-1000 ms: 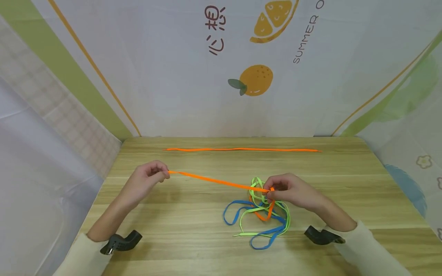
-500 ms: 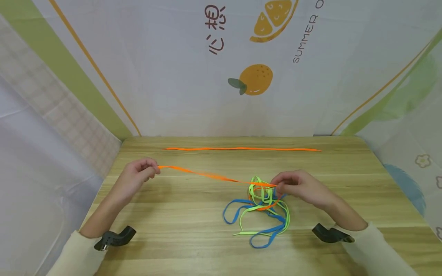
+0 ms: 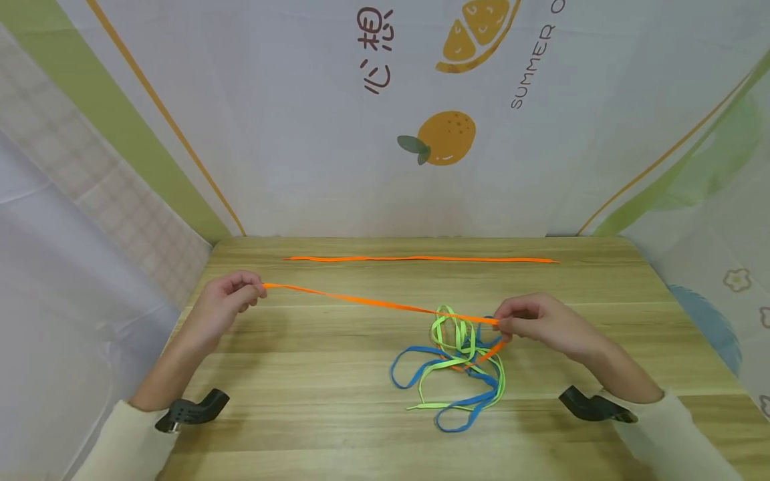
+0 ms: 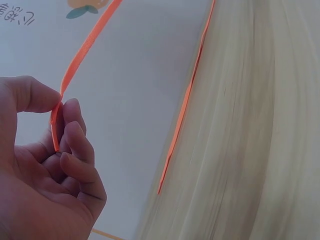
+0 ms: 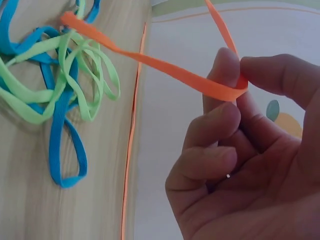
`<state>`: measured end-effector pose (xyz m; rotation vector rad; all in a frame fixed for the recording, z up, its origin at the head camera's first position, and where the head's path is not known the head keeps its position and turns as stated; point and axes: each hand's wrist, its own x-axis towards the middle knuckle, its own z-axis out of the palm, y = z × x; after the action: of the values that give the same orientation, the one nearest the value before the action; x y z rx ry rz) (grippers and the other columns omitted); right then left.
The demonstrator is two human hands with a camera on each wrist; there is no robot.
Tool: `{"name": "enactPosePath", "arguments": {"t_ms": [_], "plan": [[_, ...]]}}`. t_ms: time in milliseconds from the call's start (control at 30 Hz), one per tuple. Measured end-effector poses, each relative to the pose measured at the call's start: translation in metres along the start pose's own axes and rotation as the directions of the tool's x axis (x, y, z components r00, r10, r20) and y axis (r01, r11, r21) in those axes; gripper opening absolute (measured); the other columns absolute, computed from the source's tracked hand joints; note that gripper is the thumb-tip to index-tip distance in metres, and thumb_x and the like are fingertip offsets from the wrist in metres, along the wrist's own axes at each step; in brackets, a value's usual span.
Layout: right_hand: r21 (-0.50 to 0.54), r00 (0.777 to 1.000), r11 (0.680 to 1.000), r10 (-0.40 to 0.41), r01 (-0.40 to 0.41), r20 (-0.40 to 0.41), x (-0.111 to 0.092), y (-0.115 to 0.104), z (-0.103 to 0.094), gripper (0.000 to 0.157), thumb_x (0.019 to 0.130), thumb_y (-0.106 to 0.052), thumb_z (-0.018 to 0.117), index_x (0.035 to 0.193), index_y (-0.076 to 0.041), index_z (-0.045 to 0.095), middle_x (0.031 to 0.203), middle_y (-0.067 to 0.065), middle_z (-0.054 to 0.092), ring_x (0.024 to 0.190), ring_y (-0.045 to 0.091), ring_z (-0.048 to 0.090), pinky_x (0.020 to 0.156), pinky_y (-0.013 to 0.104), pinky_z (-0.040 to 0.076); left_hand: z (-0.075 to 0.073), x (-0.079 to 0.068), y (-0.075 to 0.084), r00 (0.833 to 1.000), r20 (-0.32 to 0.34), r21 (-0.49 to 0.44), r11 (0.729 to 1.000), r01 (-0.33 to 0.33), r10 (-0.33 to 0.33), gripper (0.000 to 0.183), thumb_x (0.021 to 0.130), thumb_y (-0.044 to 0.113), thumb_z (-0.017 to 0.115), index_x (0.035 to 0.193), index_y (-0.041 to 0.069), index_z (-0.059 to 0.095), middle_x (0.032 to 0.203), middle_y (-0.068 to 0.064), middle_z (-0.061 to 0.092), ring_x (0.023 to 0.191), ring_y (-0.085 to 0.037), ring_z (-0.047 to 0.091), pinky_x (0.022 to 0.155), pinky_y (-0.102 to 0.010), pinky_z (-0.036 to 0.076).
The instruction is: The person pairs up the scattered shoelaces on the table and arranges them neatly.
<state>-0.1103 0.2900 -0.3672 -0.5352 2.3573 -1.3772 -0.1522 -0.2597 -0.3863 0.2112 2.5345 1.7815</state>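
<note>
Evidently a two-ended hold. Left hand (image 3: 225, 304) pinches the orange lace (image 3: 385, 304) between thumb and fingertip, right by one end; left wrist view shows a short tail of it past the pinch, lying against the curled fingers. Gripping so near the tip probably leaves nearly all of that length free to be drawn out straight.

Right hand (image 3: 544, 324) pinches the same lace farther along. Right wrist view: lace bends sharply at the pinch, one run going off toward the left hand, the other dropping back toward the tangle. Likely reason for a grip there: it parts the straight run from the snarled remainder.

Between the hands the lace hangs above the desk (image 3: 313, 414), nearly straight, a twist or two in it, lower at the right. Beyond the right hand it goes in among the green lace (image 5: 32, 116) and blue lace (image 5: 56, 135), heaped together in loose loops on the desk. How deeply it is caught there, cannot tell; loops hide it.

Second orange lace (image 3: 421, 258) lies on its own near the desk's rear edge, stretched almost straight and roughly parallel to that edge, well apart from the heap. Set there, I judge, to be out of the hands' way and unsnagged.
</note>
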Motion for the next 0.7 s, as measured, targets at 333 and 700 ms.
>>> {"name": "enactPosePath", "arguments": {"t_ms": [333,700], "plan": [[0.010,0.999,0.999,-0.033,0.033,-0.038,-0.010,0.007,-0.016,0.016,0.110,-0.007,0.062,0.103,-0.009,0.077,0.086,0.004,0.070,0.083,0.025,0.062,0.071,0.034,0.045,-0.009,0.003,-0.007,1.000,-0.026,-0.029,1.000,0.007,-0.008,0.018,0.110,0.006,0.056,0.106,-0.007,0.068,0.091,0.009,0.066,0.083,-0.016,0.054,0.075,-0.027,0.047],[0.028,0.994,0.998,-0.051,0.054,-0.096,-0.023,0.017,-0.036,0.019,0.110,-0.003,0.062,0.098,-0.007,0.075,0.077,0.005,0.058,0.068,0.028,0.047,0.067,0.036,0.041,-0.019,0.005,-0.012,0.995,-0.074,-0.026,0.998,0.061,-0.062,0.016,0.111,0.010,0.057,0.104,0.001,0.069,0.088,0.012,0.066,0.084,-0.014,0.057,0.076,-0.026,0.049]]}}
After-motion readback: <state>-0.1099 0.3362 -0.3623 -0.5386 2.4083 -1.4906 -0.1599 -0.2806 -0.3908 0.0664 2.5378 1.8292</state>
